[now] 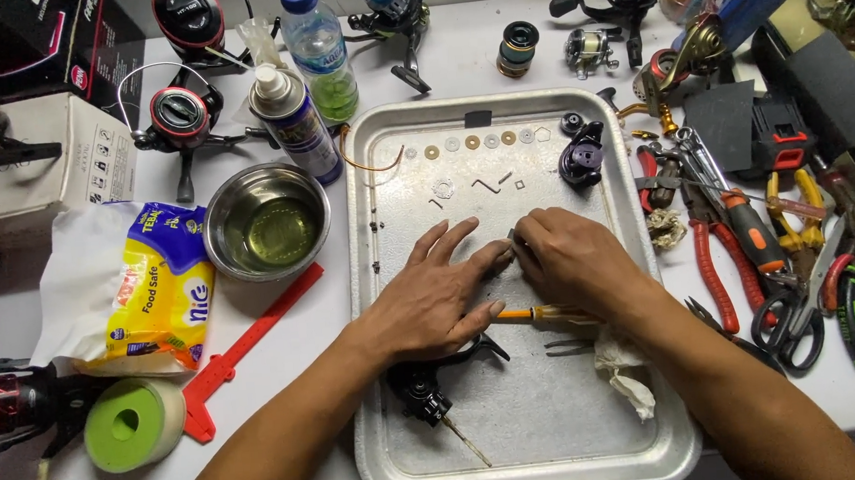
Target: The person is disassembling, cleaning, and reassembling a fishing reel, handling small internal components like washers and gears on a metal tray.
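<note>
Bare aluminium fills the middle of the white worktop [496, 65]: a shallow metal tray [662, 444] where both hands meet. The left hand [431, 295] lies flat on the tray floor, fingers spread and loosely apart, its fingertips touching those of the right hand [574, 260]. The right hand is curled, fingertips pinched together over something small that I cannot make out. Just under both hands lies a screwdriver with a yellow handle [518, 314], and nearer still, half hidden by the left wrist, a black reel body [423, 391] with a thin shaft sticking out toward the near edge. A crumpled white cloth [623, 377] sits by the right forearm.

Along the tray's far side runs a row of small washers [471, 144], with a black reel part [582, 154] at its right end. Left of the tray stand a steel bowl [266, 221], a spray can [289, 124] and a clear water bottle [319, 52]; a red plastic strip [254, 342] and a roll of green tape [134, 421] lie nearer. To the right, pliers with red handles [720, 270] and scissors [789, 320] crowd together.
</note>
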